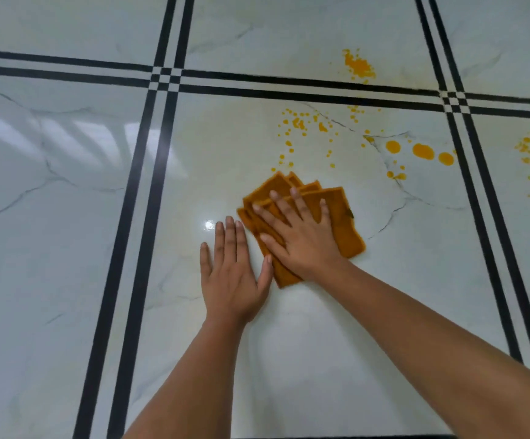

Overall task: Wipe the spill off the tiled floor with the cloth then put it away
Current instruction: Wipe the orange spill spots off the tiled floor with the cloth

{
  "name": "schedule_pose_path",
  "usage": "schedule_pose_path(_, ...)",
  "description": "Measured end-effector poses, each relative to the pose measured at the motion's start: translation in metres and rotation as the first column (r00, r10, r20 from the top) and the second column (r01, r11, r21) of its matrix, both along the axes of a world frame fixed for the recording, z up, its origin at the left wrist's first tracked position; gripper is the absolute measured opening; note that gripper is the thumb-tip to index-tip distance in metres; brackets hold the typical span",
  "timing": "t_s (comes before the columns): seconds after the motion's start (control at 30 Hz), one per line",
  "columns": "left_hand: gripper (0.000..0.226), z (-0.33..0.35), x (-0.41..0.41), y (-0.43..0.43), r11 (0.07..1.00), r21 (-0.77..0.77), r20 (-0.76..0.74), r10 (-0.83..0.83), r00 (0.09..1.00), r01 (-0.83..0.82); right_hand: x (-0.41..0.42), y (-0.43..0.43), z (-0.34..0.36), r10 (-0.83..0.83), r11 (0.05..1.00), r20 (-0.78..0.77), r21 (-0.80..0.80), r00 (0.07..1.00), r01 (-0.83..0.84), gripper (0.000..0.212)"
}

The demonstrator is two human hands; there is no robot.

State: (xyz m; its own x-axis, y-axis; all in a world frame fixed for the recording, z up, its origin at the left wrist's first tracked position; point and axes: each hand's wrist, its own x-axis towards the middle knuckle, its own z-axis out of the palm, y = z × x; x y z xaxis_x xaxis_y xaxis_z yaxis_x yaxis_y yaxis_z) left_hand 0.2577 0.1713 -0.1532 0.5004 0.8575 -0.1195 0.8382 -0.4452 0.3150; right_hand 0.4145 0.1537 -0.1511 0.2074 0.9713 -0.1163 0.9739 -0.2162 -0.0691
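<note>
Fingers on the left hand are lying straight on the tiled floor, holding nothing; just beyond, the right hand is pressing flat, fingers spread, on the folded orange cloth; it's looking soft and floppy, layers fanning out, so I'm guessing palming the middle beats pinching an edge; further out, the yellow spill is sitting unwiped, drops scattering across several tiles.

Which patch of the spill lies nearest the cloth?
The trail of small drops just beyond the cloth, on the same tile; the three big blobs and the other splashes lie farther off.
</note>
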Motion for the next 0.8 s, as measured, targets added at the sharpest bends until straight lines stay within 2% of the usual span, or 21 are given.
schedule_pose_path(0.07,0.077,0.001,-0.007,0.004,0.999,-0.004,-0.008,0.046,0.999,-0.046,0.009,-0.016,-0.001,0.044,0.999,0.017,0.025,0.999,-0.044,0.055)
schedule_pose_path(0.17,0.076,-0.001,-0.019,0.010,0.997,-0.011,-0.019,0.071,0.997,-0.071,0.003,0.022,0.002,-0.126,0.992,-0.028,-0.016,0.992,0.125,0.054)
schedule_pose_path(0.2,0.075,-0.002,-0.021,0.010,0.998,-0.014,-0.016,0.068,0.998,-0.068,-0.009,0.033,0.002,-0.133,0.991,-0.027,-0.025,0.991,0.132,0.054)
schedule_pose_path(0.33,0.076,-0.002,-0.031,0.009,1.000,-0.005,-0.007,0.025,1.000,-0.025,-0.029,0.008,-0.006,0.156,0.987,0.015,0.024,0.988,-0.156,0.055)
schedule_pose_path(0.37,0.076,-0.001,-0.034,0.007,1.000,-0.011,-0.002,0.012,1.000,-0.012,-0.019,-0.002,-0.005,0.180,0.984,0.014,0.015,0.984,-0.180,0.054)
schedule_pose_path(0.4,0.075,0.000,-0.035,0.006,1.000,-0.022,0.005,0.005,1.000,-0.005,-0.008,-0.004,-0.004,0.148,0.989,0.011,0.013,0.989,-0.149,0.054)
schedule_pose_path(0.5,0.077,-0.001,-0.034,0.002,0.999,-0.045,-0.027,0.016,1.000,-0.017,0.005,0.018,0.001,-0.080,0.997,-0.015,-0.023,0.997,0.080,0.060)
schedule_pose_path(0.53,0.078,-0.001,-0.031,0.002,0.998,-0.046,-0.034,0.031,0.999,-0.032,0.003,0.019,0.001,-0.080,0.996,-0.009,-0.031,0.997,0.079,0.061)
schedule_pose_path(0.63,0.079,0.000,-0.023,-0.001,0.997,-0.031,-0.048,0.063,0.997,-0.064,0.018,-0.019,-0.004,0.155,0.988,0.021,-0.010,0.988,-0.155,0.059)
schedule_pose_path(0.67,0.079,0.002,-0.016,-0.005,0.998,-0.033,-0.052,0.044,0.998,-0.046,0.034,-0.041,-0.005,0.184,0.983,0.034,-0.014,0.982,-0.184,0.057)
schedule_pose_path(0.8,0.079,0.009,0.024,-0.026,0.998,-0.030,0.009,-0.061,0.998,0.061,0.070,-0.076,-0.002,-0.010,1.000,-0.003,-0.002,1.000,0.010,0.057)
